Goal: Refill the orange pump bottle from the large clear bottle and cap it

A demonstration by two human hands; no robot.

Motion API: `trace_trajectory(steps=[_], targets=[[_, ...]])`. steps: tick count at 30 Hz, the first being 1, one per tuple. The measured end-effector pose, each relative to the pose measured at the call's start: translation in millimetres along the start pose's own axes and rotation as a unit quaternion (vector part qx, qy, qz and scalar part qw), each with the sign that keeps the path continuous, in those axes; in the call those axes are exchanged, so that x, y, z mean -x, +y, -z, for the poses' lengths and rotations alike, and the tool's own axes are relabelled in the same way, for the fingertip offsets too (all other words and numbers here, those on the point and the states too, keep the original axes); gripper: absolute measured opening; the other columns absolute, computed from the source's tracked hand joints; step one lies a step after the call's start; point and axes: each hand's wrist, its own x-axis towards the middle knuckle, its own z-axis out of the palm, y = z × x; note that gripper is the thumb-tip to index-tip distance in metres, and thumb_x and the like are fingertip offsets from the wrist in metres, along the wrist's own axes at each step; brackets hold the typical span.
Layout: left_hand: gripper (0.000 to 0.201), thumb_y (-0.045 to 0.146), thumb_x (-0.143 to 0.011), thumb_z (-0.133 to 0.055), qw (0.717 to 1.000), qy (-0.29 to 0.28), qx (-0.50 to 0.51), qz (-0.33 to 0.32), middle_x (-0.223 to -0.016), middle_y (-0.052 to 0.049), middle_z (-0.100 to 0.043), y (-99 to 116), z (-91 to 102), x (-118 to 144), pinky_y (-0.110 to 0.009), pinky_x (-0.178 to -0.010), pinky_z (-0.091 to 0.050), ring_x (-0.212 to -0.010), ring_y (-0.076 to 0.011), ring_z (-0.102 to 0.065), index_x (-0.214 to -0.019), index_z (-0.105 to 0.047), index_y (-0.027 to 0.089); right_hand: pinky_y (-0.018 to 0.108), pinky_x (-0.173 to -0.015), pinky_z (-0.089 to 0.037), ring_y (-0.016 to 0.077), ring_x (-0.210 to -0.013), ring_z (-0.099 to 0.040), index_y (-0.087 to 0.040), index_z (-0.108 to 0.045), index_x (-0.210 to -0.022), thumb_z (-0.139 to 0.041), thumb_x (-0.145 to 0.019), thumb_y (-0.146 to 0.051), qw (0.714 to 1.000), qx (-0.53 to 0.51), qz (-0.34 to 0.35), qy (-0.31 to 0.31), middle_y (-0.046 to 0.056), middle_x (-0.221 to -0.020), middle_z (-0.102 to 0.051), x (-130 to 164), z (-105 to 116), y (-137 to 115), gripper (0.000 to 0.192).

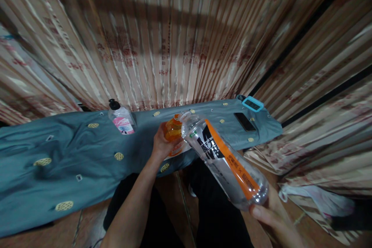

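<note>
Left hand (161,142) clasps an orange bottle (173,130), contents unclear, right hand (269,211) a tilted clear bottle (222,161).

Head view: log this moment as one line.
left hand: holding orange bottle | right hand: holding clear bottle near its base, tilted, neck beside orange bottle | on cloth: pump bottle, phone

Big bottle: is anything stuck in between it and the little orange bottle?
Nothing that shows. The right hand holds the big bottle tilted, its neck right by the top of the orange bottle in the left hand. I can't tell if the bottles touch.
</note>
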Motion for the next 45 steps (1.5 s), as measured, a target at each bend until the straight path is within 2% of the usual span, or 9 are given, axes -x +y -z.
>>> trace_trajectory(steps=[8, 17, 25, 36, 42, 45], targets=[[0.066, 0.044, -0.053, -0.082, 1.0, -0.009, 0.006, -0.012, -0.11, -0.007, -0.075, -2, 1.7, 0, -0.042, -0.094, -0.058, -0.104, -0.0291, -0.073, -0.109, -0.057, 0.022, 0.045, -0.099, -0.05, 0.0395, -0.119, -0.065, -0.026, -0.057, -0.139, -0.091, -0.055, -0.056, 1.0, -0.003, 0.009, -0.008, 0.011, -0.128, -0.073, -2, -5, -6, 0.095], [0.066, 0.047, -0.054, -0.082, 1.0, -0.011, 0.0, -0.011, -0.107, -0.006, -0.075, -3, 1.7, 0, -0.042, -0.092, -0.059, -0.101, -0.0289, -0.073, -0.109, -0.056, 0.022, 0.047, -0.1, -0.05, 0.0401, -0.121, -0.065, -0.025, -0.061, -0.134, -0.087, -0.062, -0.056, 0.999, 0.013, 0.024, -0.016, 0.012, -0.13, -0.072, -3, 2, 1, 0.084], [0.067, 0.045, -0.051, -0.082, 1.0, -0.007, 0.011, -0.003, -0.107, -0.006, -0.075, -3, 0.8, -1, -0.042, -0.094, -0.058, -0.103, -0.029, -0.073, -0.108, -0.056, 0.022, 0.044, -0.099, -0.051, 0.0375, -0.118, -0.067, -0.028, -0.055, -0.141, -0.087, -0.063, -0.054, 0.999, -0.004, 0.021, -0.027, 0.009, -0.129, -0.073, -4, 2, 1, 0.088], [0.064, 0.044, -0.053, -0.082, 1.0, -0.009, -0.006, -0.007, -0.107, -0.007, -0.075, -2, 1.6, 0, -0.043, -0.092, -0.059, -0.102, -0.0303, -0.073, -0.108, -0.057, 0.022, 0.046, -0.102, -0.046, 0.0382, -0.121, -0.064, -0.027, -0.061, -0.13, -0.088, -0.062, -0.055, 1.0, 0.0, 0.011, -0.02, 0.009, -0.125, -0.074, -3, 4, 3, 0.079], [0.064, 0.045, -0.051, -0.082, 1.0, -0.003, 0.019, 0.002, -0.107, -0.005, -0.075, 1, 0.7, 0, -0.041, -0.093, -0.059, -0.102, -0.0288, -0.073, -0.105, -0.057, 0.023, 0.042, -0.099, -0.049, 0.0362, -0.119, -0.065, -0.028, -0.052, -0.142, -0.091, -0.058, -0.055, 1.0, -0.008, 0.007, -0.024, 0.008, -0.131, -0.072, -4, 3, 2, 0.097], [0.065, 0.045, -0.05, -0.082, 1.0, -0.008, 0.02, 0.007, -0.106, -0.005, -0.075, 3, 1.5, 0, -0.042, -0.093, -0.058, -0.101, -0.0289, -0.073, -0.106, -0.057, 0.022, 0.042, -0.101, -0.048, 0.037, -0.121, -0.064, -0.027, -0.053, -0.141, -0.091, -0.058, -0.057, 1.0, 0.0, 0.005, -0.023, 0.009, -0.129, -0.072, -4, 3, 0, 0.097]])
